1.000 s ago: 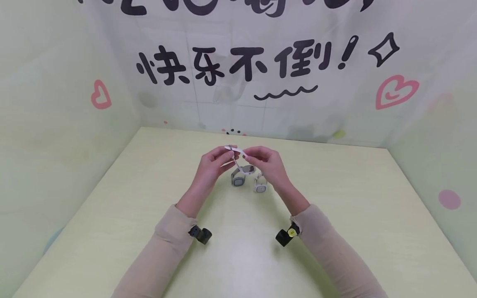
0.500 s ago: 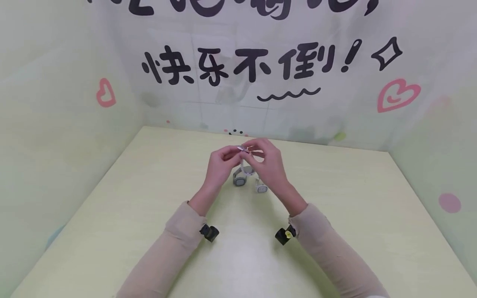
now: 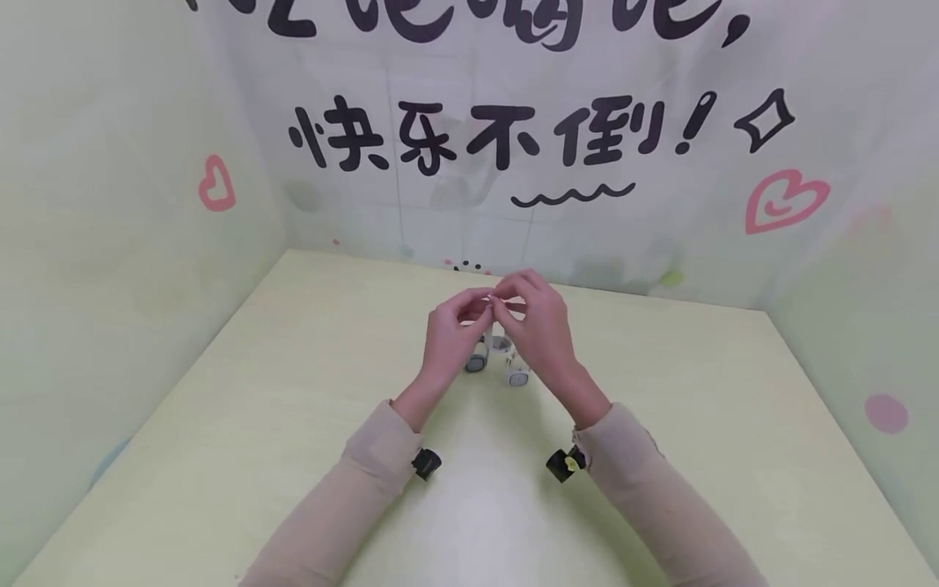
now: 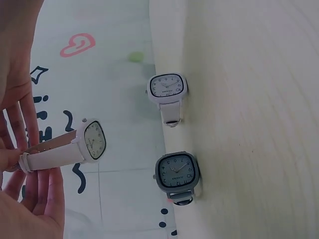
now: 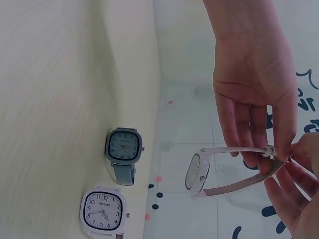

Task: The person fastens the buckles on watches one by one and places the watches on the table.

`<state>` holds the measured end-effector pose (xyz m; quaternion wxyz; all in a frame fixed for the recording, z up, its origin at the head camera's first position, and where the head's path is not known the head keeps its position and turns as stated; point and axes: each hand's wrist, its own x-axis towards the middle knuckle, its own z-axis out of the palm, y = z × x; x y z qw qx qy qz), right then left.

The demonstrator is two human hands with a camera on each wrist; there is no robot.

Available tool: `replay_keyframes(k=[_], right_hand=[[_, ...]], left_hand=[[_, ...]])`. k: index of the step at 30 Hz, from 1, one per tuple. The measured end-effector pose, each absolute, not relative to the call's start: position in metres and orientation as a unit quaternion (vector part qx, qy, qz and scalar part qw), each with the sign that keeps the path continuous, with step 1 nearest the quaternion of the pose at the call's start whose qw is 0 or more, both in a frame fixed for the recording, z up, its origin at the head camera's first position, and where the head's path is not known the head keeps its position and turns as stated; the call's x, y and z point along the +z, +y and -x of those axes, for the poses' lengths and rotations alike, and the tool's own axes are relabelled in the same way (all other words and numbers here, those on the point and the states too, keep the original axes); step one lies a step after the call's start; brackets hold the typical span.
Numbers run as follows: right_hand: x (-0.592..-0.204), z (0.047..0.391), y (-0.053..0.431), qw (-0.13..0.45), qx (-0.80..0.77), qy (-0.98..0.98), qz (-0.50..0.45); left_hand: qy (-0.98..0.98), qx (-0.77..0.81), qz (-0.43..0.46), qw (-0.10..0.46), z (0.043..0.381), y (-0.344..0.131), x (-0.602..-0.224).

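Observation:
A white wristwatch hangs from both hands above the table, its strap bent into a loop and its dial downward. My left hand pinches the strap near the keeper loop. At the same strap ends, my right hand pinches with thumb and fingers, the fingertips of both hands close together. Fingers partly cover the strap ends, so whether they are fastened cannot be made out. Below stand a grey wristwatch and a second white wristwatch, dials facing me.
The pale yellow table ends at a back wall sheet with dark lettering and hearts. Side sheets enclose it left and right. A small black camera sits on each wrist.
The left hand has moved right, towards the right hand, and the fingertips have come together on the strap. The held watch has turned and its strap ends have closed into a loop.

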<state>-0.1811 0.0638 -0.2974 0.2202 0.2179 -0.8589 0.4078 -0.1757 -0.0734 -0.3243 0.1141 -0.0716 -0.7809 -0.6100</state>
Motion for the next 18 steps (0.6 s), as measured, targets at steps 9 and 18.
replay_keyframes(k=[9, 18], right_hand=[[-0.2917, 0.1821, 0.0651, 0.225, 0.458, -0.835, -0.207], [-0.301, 0.1813, 0.0685, 0.202, 0.403, -0.864, -0.224]], left_hand=[[-0.809, -0.571, 0.071, 0.115, 0.1779, -0.0728, -0.3229], [-0.822, -0.558, 0.065, 0.096, 0.1771, -0.0744, -0.3274]])
